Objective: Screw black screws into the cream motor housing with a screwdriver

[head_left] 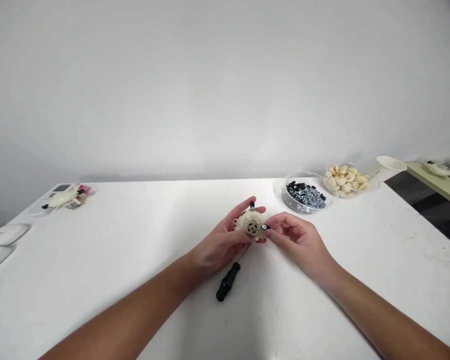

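Held up over the white table, a cream plastic housing with a round metal motor end (252, 227) rests in my left hand (225, 237), whose fingers wrap round its back and thumb presses its front. A black rubber foot with a screw (252, 205) sits at its top lug. At the housing's right edge, my right hand (294, 240) pinches another black foot with a screw (264, 227); whether it is seated on a lug I cannot tell. Below the hands lies a screwdriver with a dark handle (228, 281), its tip hidden behind the left hand.
A clear round tub (298, 206) of silver screws and black rubber pieces stands at the back right. Beside it are cream plastic parts (345, 178) in a clear container and a white funnel-like cup (392, 165). Another cream assembly (62, 198) lies on a device at the far left.
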Demonstrator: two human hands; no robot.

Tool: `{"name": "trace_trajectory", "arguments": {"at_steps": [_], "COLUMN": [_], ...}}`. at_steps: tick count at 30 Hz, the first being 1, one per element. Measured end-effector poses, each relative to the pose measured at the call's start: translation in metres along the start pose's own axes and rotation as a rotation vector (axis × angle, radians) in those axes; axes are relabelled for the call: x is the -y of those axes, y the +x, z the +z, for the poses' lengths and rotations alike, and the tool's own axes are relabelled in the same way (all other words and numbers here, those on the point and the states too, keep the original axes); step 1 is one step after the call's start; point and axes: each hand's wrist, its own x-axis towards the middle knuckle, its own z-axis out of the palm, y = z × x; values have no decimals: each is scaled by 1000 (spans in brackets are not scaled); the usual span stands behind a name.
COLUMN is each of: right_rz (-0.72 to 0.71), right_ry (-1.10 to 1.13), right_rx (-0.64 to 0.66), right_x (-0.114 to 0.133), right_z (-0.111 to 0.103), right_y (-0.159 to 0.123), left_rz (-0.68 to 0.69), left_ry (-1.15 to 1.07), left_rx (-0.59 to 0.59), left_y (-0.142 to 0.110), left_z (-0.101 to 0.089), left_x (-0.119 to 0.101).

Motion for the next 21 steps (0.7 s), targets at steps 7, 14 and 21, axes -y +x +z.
{"name": "trace_trajectory", "arguments": {"at_steps": [7, 14, 21], "right_rz": [7, 57, 79], "right_ry": [-33, -105, -20], "right_rx": [-41, -100, -70], "right_x": [-6, -6, 1], "right_z": [-1, -3, -4], "right_y": [2, 5, 5], "left_rz": [28, -16, -23], "left_ry": [-101, -136, -131], "left_rx": [-25, -128, -17], "left_y": [4, 5, 9], "left_z": [1, 1, 3], "left_x": [4, 4, 0]}}
